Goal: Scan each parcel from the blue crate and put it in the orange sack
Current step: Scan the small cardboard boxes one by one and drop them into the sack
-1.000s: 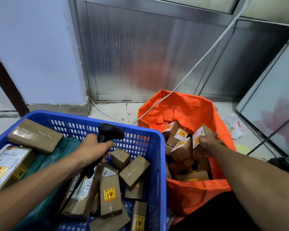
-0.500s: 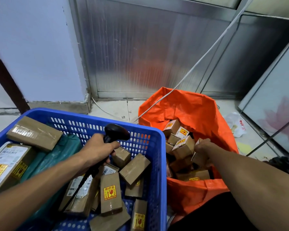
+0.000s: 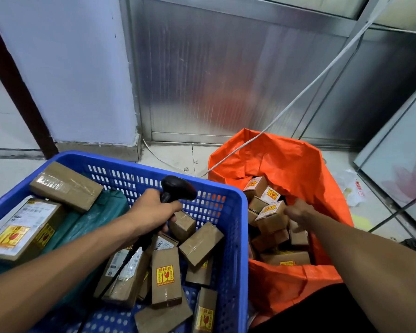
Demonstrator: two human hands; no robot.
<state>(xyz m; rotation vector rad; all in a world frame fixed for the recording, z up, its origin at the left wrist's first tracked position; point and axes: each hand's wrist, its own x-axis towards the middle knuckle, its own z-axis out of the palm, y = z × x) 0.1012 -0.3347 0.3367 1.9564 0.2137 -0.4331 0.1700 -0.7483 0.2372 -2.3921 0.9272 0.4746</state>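
A blue crate at the lower left holds several brown cardboard parcels, some with yellow fragile stickers, and a green bag. My left hand hovers over the crate, shut on a black barcode scanner whose cable trails down over the parcels. To the right stands the orange sack, open, with several small parcels piled inside. My right hand is inside the sack mouth, fingers apart and empty, just above a small parcel.
A metal wall panel and a white pillar stand behind. A white cable runs diagonally down into the sack. A crumpled plastic bag lies on the floor to the right, by a glass panel.
My right hand carried a stickered parcel down into the orange sack and let it go; the hand is now empty. My left hand with the scanner shifted slightly right.
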